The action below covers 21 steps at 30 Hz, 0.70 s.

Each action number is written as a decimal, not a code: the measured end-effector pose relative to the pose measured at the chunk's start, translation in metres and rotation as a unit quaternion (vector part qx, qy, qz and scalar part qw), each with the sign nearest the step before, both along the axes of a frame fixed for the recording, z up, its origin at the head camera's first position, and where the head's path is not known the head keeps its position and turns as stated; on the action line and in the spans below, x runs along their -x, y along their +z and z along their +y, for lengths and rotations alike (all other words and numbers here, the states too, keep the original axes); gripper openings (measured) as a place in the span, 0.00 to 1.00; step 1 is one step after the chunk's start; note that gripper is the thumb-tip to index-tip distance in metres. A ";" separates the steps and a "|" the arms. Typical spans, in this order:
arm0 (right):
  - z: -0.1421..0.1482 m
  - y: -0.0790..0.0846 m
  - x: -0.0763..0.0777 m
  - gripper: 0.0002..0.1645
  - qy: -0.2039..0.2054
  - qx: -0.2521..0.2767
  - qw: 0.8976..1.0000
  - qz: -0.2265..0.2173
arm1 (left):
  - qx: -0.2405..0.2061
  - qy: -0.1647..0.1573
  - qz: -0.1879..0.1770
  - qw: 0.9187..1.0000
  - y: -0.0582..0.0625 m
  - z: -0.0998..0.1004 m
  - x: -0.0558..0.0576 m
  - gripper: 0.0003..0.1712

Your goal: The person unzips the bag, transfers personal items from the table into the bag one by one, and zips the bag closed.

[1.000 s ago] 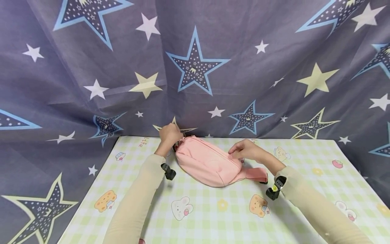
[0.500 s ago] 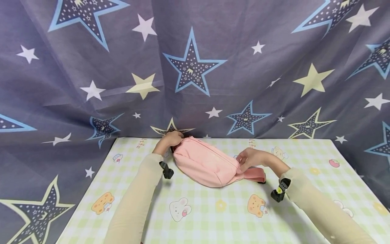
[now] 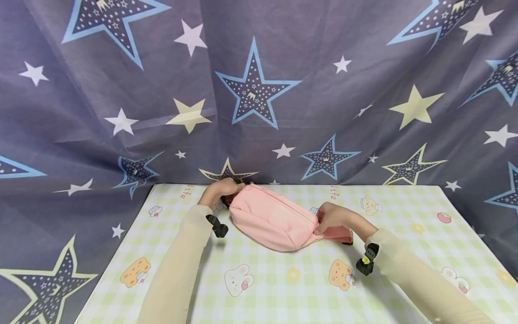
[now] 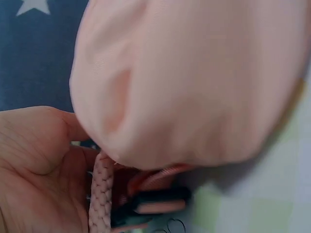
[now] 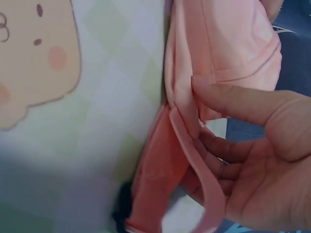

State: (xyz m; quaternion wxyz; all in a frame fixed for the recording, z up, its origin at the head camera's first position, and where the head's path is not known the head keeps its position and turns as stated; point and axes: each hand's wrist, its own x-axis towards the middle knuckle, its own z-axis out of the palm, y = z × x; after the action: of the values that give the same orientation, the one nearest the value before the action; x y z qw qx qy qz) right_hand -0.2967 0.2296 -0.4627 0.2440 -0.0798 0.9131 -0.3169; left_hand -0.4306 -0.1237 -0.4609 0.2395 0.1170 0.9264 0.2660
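Note:
A pink waist bag (image 3: 275, 218) lies slanted near the far edge of the table, its zipper along the upper side. My left hand (image 3: 225, 186) holds the bag's left end; in the left wrist view its fingertips disappear behind the fabric, beside a braided pink cord (image 4: 101, 194) and a dark buckle (image 4: 160, 201). At the opposite end, my right hand (image 3: 336, 217) pinches the corner where the pink strap (image 5: 160, 170) joins, thumb on the near face and fingers behind. A loop of that strap hangs below the fingers in the right wrist view.
The table (image 3: 267, 292) wears a green-and-white checked cover with printed cartoon animals. Behind it hangs a dark blue curtain (image 3: 311, 103) with stars, close to the bag. Each sleeve carries a small black wrist camera (image 3: 365, 259).
My right hand has come from the bag's upper edge to its right end and now pinches it. My left hand has sunk lower at the left end. The bag has barely moved.

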 end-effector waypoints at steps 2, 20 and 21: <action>-0.003 -0.003 0.000 0.17 -0.018 -0.003 1.000 0.004 | -0.028 0.011 -0.010 0.999 0.007 -0.003 -0.007 0.27; -0.007 -0.010 0.000 0.15 -0.058 0.047 0.996 0.039 | -0.149 0.065 -0.044 0.986 0.001 -0.015 -0.012 0.22; -0.007 -0.010 -0.001 0.15 -0.055 0.056 0.996 0.040 | -0.149 0.062 -0.042 0.986 0.001 -0.016 -0.012 0.23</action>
State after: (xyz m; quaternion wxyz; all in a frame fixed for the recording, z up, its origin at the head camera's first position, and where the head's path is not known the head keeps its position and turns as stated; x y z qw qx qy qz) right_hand -0.2960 0.2228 -0.4726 0.1843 -0.0562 0.9058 -0.3773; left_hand -0.4187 -0.1398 -0.4600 0.2412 0.0826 0.8709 0.4200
